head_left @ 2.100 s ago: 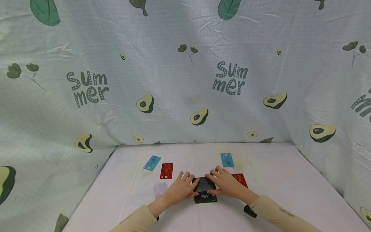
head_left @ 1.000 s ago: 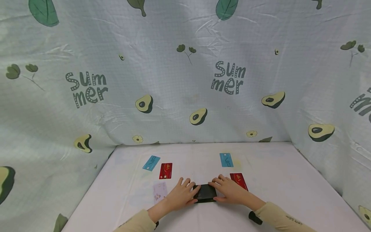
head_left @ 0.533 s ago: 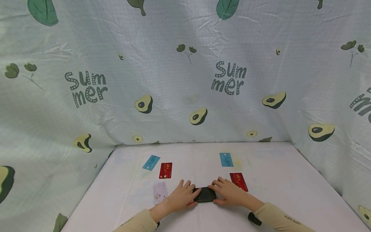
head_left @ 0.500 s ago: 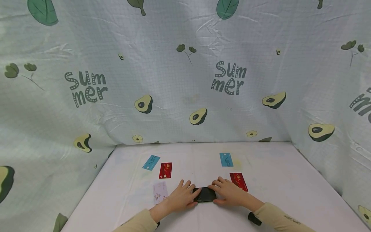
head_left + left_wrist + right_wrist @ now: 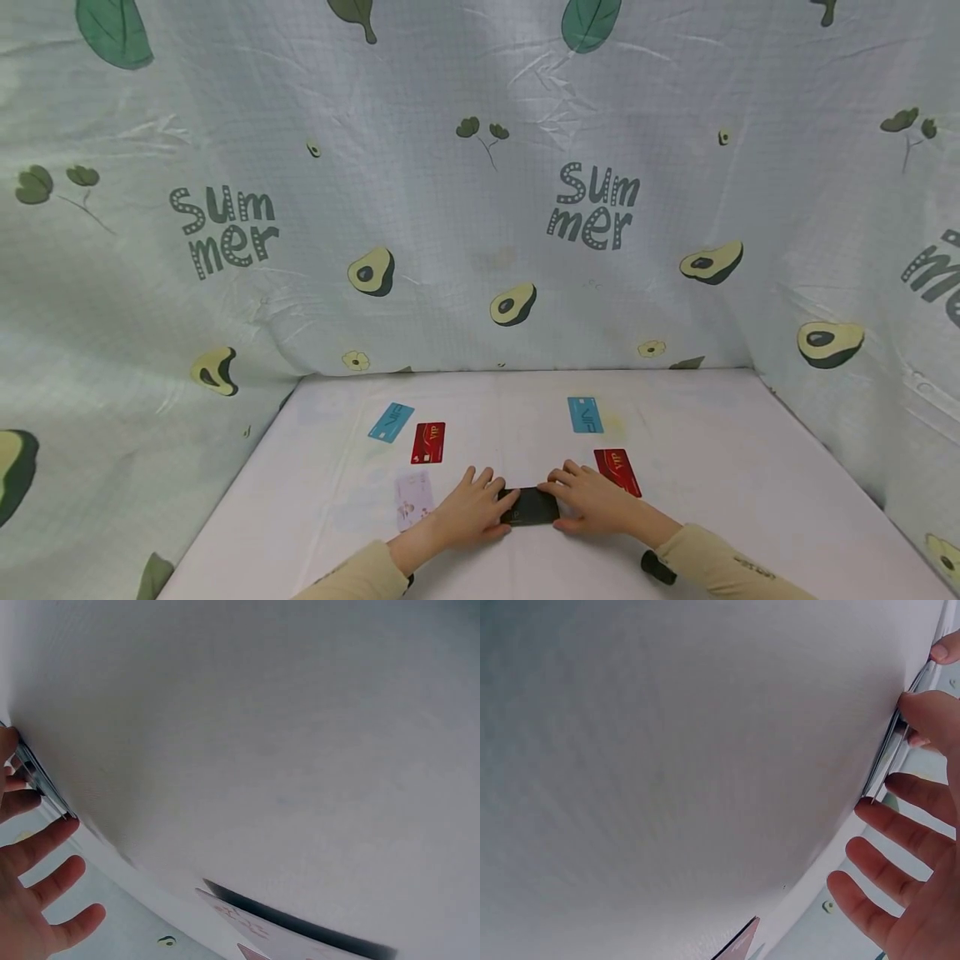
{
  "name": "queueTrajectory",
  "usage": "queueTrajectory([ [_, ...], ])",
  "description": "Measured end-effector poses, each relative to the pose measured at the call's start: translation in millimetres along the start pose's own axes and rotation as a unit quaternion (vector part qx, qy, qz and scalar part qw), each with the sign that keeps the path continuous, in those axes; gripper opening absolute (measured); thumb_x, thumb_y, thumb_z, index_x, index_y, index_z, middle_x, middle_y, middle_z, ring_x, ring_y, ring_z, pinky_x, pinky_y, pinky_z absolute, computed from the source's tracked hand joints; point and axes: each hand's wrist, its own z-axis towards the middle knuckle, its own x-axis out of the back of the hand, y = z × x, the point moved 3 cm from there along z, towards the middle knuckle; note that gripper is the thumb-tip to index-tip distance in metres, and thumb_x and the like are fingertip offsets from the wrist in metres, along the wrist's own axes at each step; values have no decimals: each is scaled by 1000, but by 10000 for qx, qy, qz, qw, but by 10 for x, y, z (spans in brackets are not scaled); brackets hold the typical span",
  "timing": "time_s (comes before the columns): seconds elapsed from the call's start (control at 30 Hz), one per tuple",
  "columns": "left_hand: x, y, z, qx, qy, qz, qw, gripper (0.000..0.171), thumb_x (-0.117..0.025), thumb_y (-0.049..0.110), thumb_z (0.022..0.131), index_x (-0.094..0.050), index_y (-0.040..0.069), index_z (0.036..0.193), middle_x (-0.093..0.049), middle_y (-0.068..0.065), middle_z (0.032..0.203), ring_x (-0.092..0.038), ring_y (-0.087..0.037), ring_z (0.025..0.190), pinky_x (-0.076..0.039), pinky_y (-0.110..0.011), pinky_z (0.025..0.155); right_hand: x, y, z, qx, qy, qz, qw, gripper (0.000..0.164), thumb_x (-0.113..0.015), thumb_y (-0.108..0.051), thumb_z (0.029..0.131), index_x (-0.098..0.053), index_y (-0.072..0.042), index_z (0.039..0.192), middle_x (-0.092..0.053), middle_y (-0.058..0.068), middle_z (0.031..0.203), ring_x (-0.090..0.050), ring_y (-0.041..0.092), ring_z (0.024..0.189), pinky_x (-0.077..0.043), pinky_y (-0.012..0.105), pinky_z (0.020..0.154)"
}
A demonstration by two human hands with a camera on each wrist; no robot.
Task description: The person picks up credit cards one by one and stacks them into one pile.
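Observation:
Between the two hands, at the near middle of the table, lies a small stack of black cards [image 5: 531,507], its long side running left to right. The left hand [image 5: 471,510] pinches the left end, index finger at the far corner and thumb at the near one. At the opposite end the right hand [image 5: 591,502] does the same. The wrist views show thin layers [image 5: 885,754] edge-on, with a narrow gap between them at the fingertips. The other fingers of both hands spread away from the cards. The lower card's face is hidden under the upper one.
Left of the hands lie a pale pink card [image 5: 415,498], a red VIP card [image 5: 428,442] and a tilted blue VIP card [image 5: 391,422]. Another red card [image 5: 617,472] lies beyond the right hand, with a blue one [image 5: 585,414] farther back. A patterned curtain [image 5: 450,208] borders the white table [image 5: 510,400].
The upper black card has come toward the person and down, covering the black Vip card that showed below it. Both hands moved with it; over the last half second they stay nearly still.

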Motion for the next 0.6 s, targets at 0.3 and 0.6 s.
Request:
queueTrajectory([
  [0.3, 13, 0, 0, -45, 53, 29, 10000, 48, -43, 52, 87, -50, 24, 125, -56, 2, 105, -47, -16, 99, -40, -37, 84, 6, 6, 3, 65, 40, 30, 10000, 50, -56, -47, 82, -48, -20, 124, -54, -3, 114, -46, 15, 103, -45, 35, 86],
  [0.6, 13, -2, -13, -34, 121, -40, 9999, 47, -44, 52, 87, -51, 23, 124, -56, 3, 103, -47, -16, 97, -40, -36, 81, 1, 17, 22, 71, 66, 18, 10000, 54, -56, -50, 81, -51, -15, 121, -55, -4, 111, -46, 12, 98, -45, 31, 84],
])
